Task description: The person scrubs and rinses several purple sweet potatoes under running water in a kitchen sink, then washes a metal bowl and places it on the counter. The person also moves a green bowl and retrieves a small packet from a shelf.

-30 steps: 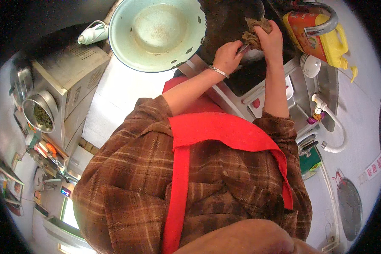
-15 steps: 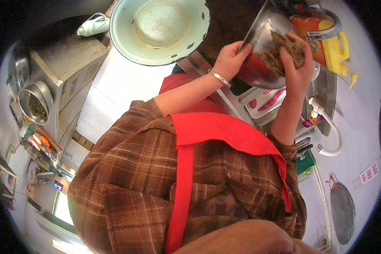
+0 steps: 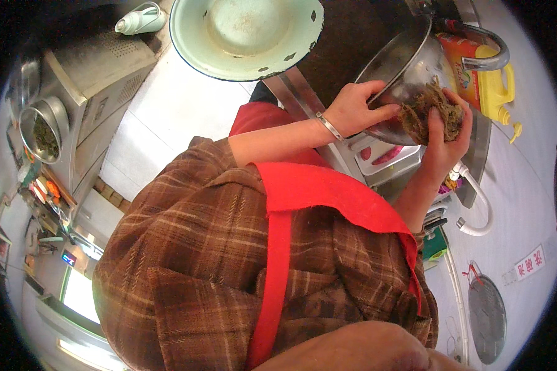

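My left hand (image 3: 358, 110), with a bracelet at its wrist, grips the near rim of a shiny metal bowl (image 3: 440, 67). The bowl is tipped on its side above the sink area, its opening facing left. In my right hand (image 3: 450, 137) is a brown fibrous wad (image 3: 432, 111), resembling a loofah scrubber. Its fingers curl around the wad, which lies against the bowl's outer wall. Part of the wad overlaps the tip of my left thumb in this view.
A chipped pale green enamel basin (image 3: 246, 28) stands at the far left. Beside the bowl are a curved faucet (image 3: 490, 59) and a yellow jug (image 3: 496, 93). A white tray (image 3: 368, 162) with reddish pieces lies below it. A steel cabinet (image 3: 96, 80) stands left.
The bowl has turned so more of its outside and rim show. My right hand and the wad have come closer to my body, along the bowl's outer wall.
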`<state>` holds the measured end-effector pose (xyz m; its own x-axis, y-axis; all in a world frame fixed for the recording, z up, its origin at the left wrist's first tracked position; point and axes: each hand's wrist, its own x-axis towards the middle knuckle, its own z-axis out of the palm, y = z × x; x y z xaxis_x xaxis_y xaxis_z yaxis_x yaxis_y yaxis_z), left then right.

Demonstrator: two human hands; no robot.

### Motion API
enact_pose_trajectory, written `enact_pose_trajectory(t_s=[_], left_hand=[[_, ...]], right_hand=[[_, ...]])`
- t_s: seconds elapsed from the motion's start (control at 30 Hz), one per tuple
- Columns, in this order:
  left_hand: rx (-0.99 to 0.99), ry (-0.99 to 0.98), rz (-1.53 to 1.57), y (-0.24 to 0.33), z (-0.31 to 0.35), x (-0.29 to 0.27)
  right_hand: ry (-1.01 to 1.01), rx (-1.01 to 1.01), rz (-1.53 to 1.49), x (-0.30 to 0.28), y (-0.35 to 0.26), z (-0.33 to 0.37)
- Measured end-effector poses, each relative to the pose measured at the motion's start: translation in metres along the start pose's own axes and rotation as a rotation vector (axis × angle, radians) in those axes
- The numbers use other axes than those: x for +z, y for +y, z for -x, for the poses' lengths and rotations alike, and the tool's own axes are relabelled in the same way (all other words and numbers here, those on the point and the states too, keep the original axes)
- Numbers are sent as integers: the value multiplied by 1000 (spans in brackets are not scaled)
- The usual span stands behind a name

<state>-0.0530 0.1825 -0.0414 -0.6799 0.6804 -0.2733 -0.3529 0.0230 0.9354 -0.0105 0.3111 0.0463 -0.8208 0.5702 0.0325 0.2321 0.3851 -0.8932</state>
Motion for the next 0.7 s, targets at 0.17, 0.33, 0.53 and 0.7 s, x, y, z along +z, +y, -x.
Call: enact_pose_trajectory(t_s=[0.17,0.33,0.53,0.7], left_hand=[[2,-53,-8,-5,3,3],[139,-83,-289,0,9,11],[254,-164,-635,-30,0,23],[195,-256,-914,-62,-22,11]], right_hand=[[16,-20,27,0,-1,4],[71,-14,-14,-4,6,11],[113,141,-25,-21,37,17],[66,247,-20,-26,64,21]])
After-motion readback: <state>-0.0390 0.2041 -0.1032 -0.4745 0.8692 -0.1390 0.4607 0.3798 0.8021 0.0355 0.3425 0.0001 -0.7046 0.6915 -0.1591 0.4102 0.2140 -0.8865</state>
